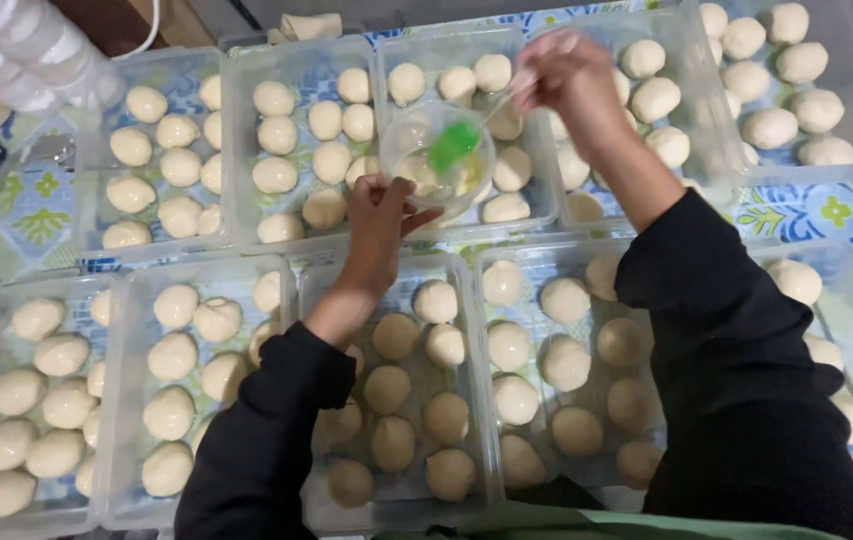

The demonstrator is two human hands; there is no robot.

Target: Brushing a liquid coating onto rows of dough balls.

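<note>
My left hand (pixel 383 215) grips the near rim of a small clear bowl (pixel 409 132) held above the trays. My right hand (pixel 559 72) holds the clear handle of a pastry brush (pixel 454 145), whose green bristle head dips into the bowl. Under both arms lie several clear plastic trays (pixel 292 280) filled with pale round dough balls (pixel 508 344). The dough balls in the near middle trays look darker and glossier than the ones at the left. Black sleeves cover both my forearms.
Trays stand in two rows on a blue and green patterned tablecloth (pixel 32 215). A stack of white cups or lids (pixel 17 55) lies at the top left. More dough trays (pixel 797 90) sit at the far right.
</note>
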